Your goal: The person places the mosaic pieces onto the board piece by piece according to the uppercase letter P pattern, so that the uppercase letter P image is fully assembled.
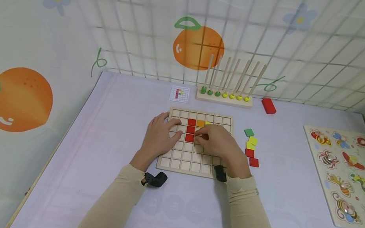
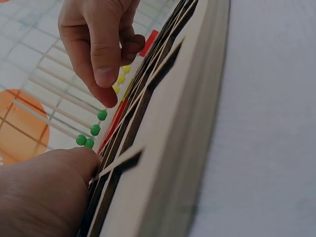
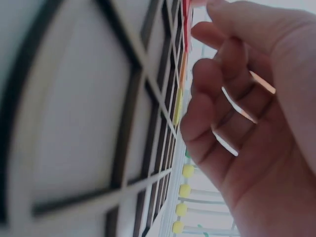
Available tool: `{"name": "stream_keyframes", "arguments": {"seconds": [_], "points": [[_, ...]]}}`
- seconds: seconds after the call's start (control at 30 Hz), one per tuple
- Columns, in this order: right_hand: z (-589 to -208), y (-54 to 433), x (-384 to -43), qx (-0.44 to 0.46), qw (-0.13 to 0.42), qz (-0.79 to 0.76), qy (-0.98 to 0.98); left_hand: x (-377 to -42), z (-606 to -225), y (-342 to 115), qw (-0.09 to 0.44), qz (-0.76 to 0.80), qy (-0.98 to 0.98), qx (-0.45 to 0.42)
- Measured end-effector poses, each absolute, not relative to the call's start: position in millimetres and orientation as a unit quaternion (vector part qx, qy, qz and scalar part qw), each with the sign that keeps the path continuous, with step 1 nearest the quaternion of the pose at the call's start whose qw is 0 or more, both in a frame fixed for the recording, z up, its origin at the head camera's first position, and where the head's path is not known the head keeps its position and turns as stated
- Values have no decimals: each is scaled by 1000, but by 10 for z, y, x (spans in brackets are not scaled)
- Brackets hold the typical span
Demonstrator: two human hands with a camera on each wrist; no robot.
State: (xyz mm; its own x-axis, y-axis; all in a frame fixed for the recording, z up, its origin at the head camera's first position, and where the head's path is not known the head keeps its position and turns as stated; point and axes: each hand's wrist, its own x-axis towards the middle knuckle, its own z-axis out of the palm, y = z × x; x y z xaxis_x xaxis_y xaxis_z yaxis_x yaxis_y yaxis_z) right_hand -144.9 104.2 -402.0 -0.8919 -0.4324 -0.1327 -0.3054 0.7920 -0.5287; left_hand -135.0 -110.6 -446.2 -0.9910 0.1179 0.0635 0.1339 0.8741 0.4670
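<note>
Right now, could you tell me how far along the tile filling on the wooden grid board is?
Early. The grid board holds three red tiles in a column, plus an orange tile and a yellow one. The right hand is at the lowest red tile; the left hand rests on the board. Four loose tiles wait beside it; most cells are bare.

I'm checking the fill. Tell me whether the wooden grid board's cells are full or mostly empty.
Mostly empty. The wooden grid board shows three red square tiles in one column, an orange tile and a yellow tile; other visible cells are bare.
</note>
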Motion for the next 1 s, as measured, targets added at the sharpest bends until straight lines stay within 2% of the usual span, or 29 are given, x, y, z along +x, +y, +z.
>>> {"name": "stream_keyframes", "arguments": {"seconds": [0.47, 1.0], "points": [[-4020, 1330, -1458, -165, 118, -276, 940, -1337, -4433, -1098, 24, -245, -967, -67], [-4001, 1904, -1408, -127, 106, -290, 943, -1340, -4445, -1088, 24, -245, -967, -60]]}}
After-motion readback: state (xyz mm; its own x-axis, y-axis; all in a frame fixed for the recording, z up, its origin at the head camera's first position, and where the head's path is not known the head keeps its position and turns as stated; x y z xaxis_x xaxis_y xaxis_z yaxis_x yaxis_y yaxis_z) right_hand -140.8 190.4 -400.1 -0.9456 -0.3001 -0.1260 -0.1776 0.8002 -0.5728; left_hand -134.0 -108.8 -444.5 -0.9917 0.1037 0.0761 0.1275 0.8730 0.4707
